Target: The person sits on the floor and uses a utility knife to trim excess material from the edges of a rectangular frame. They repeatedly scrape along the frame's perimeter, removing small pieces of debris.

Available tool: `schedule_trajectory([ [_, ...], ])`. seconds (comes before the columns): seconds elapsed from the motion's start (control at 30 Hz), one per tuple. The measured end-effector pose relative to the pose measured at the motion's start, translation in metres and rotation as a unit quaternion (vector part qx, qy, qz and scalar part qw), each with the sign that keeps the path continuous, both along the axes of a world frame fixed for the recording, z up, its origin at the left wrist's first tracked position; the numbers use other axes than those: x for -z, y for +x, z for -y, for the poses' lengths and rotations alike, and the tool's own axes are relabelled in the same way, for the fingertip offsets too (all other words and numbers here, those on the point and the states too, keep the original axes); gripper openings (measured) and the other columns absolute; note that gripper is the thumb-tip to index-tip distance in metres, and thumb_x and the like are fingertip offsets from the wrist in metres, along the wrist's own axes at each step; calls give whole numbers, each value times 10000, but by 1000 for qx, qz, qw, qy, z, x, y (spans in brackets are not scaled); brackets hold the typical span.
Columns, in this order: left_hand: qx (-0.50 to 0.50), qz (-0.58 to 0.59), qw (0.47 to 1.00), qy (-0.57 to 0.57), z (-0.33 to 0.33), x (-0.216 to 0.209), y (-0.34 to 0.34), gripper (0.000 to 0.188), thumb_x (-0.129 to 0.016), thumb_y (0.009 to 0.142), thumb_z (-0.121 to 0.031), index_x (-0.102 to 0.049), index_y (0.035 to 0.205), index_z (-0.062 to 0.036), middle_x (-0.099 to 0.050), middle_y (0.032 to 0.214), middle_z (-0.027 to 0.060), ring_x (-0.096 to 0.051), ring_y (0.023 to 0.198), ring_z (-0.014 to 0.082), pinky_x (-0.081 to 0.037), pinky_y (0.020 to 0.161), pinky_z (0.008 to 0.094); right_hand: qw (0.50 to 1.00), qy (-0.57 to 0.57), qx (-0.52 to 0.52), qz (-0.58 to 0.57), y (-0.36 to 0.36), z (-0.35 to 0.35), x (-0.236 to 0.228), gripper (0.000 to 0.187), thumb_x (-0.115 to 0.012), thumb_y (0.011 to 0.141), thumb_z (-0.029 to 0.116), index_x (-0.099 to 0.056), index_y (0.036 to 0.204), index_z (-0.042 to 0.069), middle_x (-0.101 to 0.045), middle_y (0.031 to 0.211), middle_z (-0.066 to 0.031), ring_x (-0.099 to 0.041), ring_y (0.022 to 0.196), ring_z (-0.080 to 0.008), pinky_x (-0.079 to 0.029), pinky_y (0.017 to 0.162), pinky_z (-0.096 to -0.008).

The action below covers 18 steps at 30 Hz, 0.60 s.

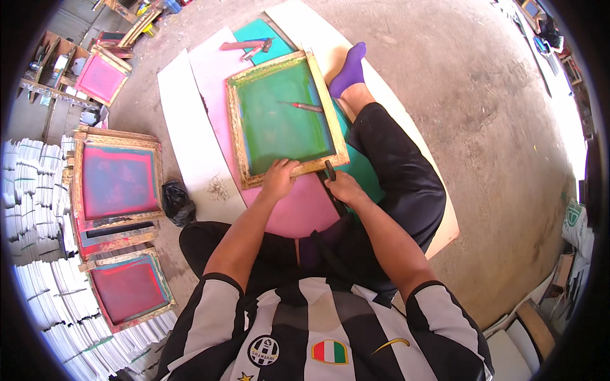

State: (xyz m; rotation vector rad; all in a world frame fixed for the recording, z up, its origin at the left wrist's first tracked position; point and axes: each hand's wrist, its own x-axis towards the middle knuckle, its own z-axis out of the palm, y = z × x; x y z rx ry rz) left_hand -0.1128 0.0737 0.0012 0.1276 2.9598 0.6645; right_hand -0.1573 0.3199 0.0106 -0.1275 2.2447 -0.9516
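Observation:
A wooden screen-printing frame (236, 140) with green mesh (279, 130) lies flat in front of me. My left hand (279, 179) grips its near bar, fingers bent over the wood. My right hand (345, 187) is closed around a tool with a dark handle (330, 170), just beside the frame's near right corner; the tool's working end cannot be made out. On the mesh rests a slim pointed tool (308, 107) with a dark reddish handle. Beyond the far bar lie a red-handled tool (236, 46) and a hammer (257, 49).
White, pink and green boards (194, 117) lie on the concrete floor under the frame. My leg with a purple sock (349, 70) stretches along the right. At left stand more screen frames (155, 168), a black plastic bag (178, 203) and tall paper stacks (57, 292).

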Motion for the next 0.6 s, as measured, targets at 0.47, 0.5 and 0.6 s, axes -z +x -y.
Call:
schedule_trajectory([
  [0.47,-67,-106,992,-9,5,14,26,472,-785,829,-185,-671,1278,-95,-705,1174,113,-628,1113,340,-486,1003,466,996,88,-7,1,-3,22,-12,455,-657,942,293,-639,1170,-100,-695,1163,-298,-659,1149,-441,-513,951,-502],
  [0.5,-63,-117,991,-13,3,13,26,465,-785,828,-182,-675,1272,-96,-709,1164,112,-632,1100,339,-488,997,463,996,90,0,16,-4,23,-13,452,-659,941,288,-638,1170,-101,-698,1151,-298,-660,1149,-438,-515,950,-499],
  [0.6,-77,-105,991,10,0,6,28,480,-792,824,-165,-672,1282,-82,-708,1194,173,-644,1110,378,-492,1006,472,995,98,13,27,-6,24,-12,445,-662,941,273,-633,1176,-103,-704,1125,-296,-665,1145,-427,-519,948,-491],
])
